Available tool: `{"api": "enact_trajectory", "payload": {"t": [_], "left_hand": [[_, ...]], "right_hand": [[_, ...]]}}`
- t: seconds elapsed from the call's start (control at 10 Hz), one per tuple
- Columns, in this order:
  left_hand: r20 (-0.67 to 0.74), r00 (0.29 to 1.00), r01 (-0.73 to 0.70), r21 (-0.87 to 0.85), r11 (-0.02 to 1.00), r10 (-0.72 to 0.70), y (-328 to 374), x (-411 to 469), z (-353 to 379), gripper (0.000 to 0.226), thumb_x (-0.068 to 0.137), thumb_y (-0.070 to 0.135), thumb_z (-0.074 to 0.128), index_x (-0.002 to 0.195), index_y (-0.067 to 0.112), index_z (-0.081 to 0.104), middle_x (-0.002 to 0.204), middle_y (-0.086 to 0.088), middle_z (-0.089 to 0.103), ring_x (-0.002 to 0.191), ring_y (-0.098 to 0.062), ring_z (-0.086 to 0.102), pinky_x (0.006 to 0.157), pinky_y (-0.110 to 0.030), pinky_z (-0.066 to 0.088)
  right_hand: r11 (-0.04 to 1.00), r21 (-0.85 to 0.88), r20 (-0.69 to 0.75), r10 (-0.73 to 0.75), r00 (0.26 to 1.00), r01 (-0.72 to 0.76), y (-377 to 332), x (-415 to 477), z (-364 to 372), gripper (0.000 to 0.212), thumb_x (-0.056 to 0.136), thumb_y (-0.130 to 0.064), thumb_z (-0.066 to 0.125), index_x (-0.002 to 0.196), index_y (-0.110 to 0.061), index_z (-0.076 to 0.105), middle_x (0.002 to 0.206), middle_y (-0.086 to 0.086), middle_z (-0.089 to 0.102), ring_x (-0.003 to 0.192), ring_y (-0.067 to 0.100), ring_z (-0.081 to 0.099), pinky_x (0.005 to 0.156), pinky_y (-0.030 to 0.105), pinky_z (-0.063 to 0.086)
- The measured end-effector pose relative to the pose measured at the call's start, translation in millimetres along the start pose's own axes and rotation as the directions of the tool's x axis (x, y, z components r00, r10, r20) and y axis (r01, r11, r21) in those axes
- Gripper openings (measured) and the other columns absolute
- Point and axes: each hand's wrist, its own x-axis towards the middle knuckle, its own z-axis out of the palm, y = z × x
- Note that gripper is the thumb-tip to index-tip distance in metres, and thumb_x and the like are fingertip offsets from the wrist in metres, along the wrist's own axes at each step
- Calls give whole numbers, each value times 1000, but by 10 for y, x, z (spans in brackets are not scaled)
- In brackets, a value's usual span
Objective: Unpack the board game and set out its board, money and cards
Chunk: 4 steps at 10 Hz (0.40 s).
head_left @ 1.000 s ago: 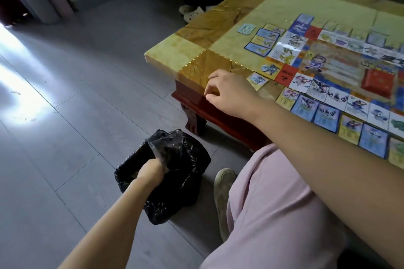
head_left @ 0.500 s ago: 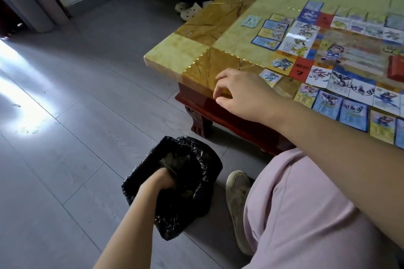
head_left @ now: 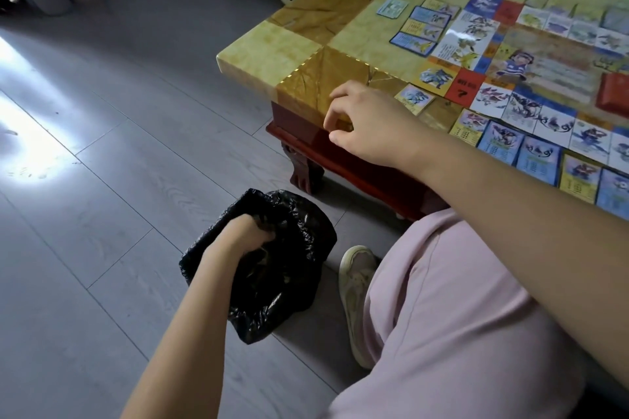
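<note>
From here, the board (head_left: 544,65) is spread flat and face up on the tabletop (head_left: 272,51), one corner toward the tabletop's near corner and its far side running out of sight, so I can't say which way its long axis lies. Its edges look roughly square with the tabletop's edges. Cards (head_left: 503,146) line its near edge side by side, their long sides pointing across toward the person. Three more cards (head_left: 422,31) lie stacked in a column beside its left edge, turned lengthwise along the other way. One loose card (head_left: 413,99) sits askew near the corner, just beside the right grip (head_left: 371,126). That hand rests on the tabletop's edge with its fingers loosely curled and nothing visible in them. The left grip (head_left: 252,235) is down in the mouth of a black bin bag (head_left: 299,269) on the floor (head_left: 102,214), fingers curled under. I can't tell whether it holds anything in there. I'd judge these cards light, thin and glossy, likely to skate on the polished stone and hard to pinch while lying flat. Better to tease up a corner with a fingertip, or slide one to the tabletop's edge and take it by its short ends. The board catches the light like a thin glossy sheet and probably flexes, so I'd move it by two corners at once, gently, or the cards around it will scatter.
</note>
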Motion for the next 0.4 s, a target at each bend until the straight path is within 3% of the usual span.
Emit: {"api": "enact_trajectory", "payload": {"t": [0.1,0.2,0.3,0.4], "left_hand": [[49,999,8,-18,1000,-7,-126,66,273,34,88,28,63,110,3,64,94,-9,66,89,-26,62,70,-27,45],[84,995,-51,-65,997,57,-171,43,427,22,89,19,59,102,6,71,104,-13,69,96,-29,64,81,-33,51],[74,992,-99,-11,995,99,-105,-62,263,21,89,19,58,102,7,71,100,-11,69,94,-27,63,74,-28,47],[-35,990,-135,-22,991,134,137,-331,-115,12,91,23,58,93,14,66,88,-8,67,84,-26,63,69,-26,43]], "right_hand": [[1000,18,16,-4,1000,4,34,-5,6,17,91,-21,56,104,-20,67,142,-4,40,118,18,49,90,27,37],[1000,27,15,-11,1000,11,36,2,13,17,91,-21,56,105,-20,67,143,-3,39,120,19,48,94,29,38],[1000,7,46,-12,999,11,37,-15,25,21,91,-22,57,110,-19,65,147,-1,33,126,21,43,100,32,39],[999,43,104,1,995,-6,25,-35,46,24,90,-23,57,113,-19,64,152,-1,27,132,21,39,104,34,37]]}}
